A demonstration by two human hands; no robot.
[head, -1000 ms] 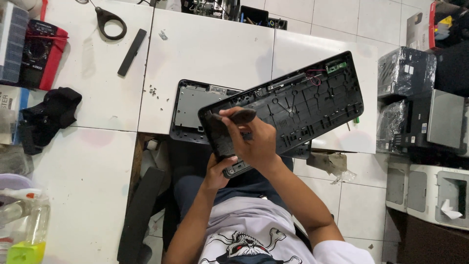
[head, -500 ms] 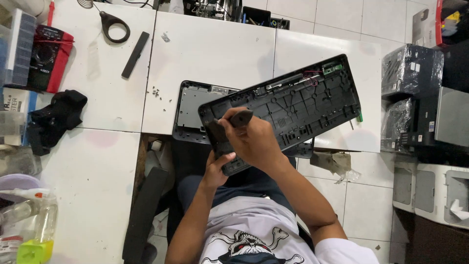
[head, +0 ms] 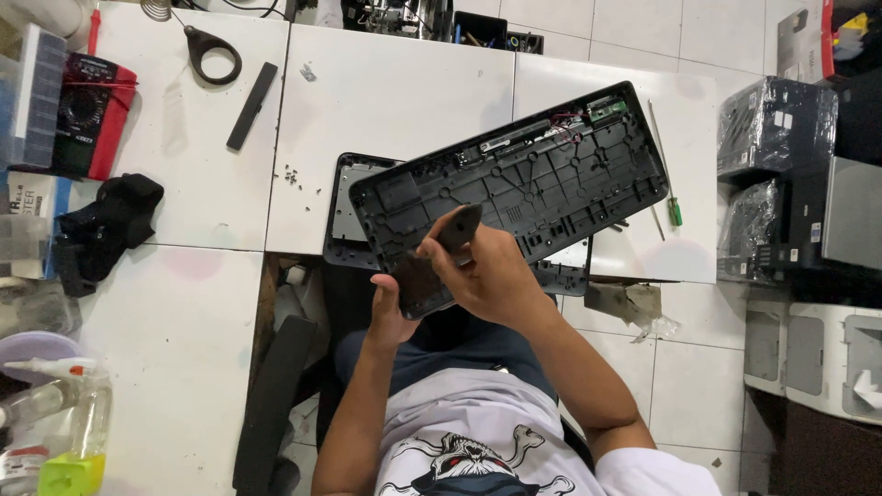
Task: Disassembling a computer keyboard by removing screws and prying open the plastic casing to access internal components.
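Observation:
A black plastic keyboard shell (head: 542, 179) lies tilted, inner ribbed side up, over the table's front edge. My left hand (head: 393, 314) grips its near left corner from below. My right hand (head: 491, 276) is shut on a short black tool (head: 459, 227), whose tip rests on the shell's near left part. Under the shell lies a second keyboard part with a grey plate (head: 353, 200). A thin screwdriver with a green handle (head: 668, 188) lies just right of the shell. Several tiny screws (head: 292, 174) sit on the table to the left.
On the white table (head: 395, 92): a red multimeter (head: 92, 119), a black ring tool (head: 216, 50), a flat black strip (head: 253, 106) and a black cloth (head: 106, 225). A bottle with yellow-green liquid (head: 73, 441) stands near left. Stacked printers (head: 808, 193) stand on the right.
The view has drifted slightly. Both hands keep the same hold, and the tool stays on the shell's near left part.

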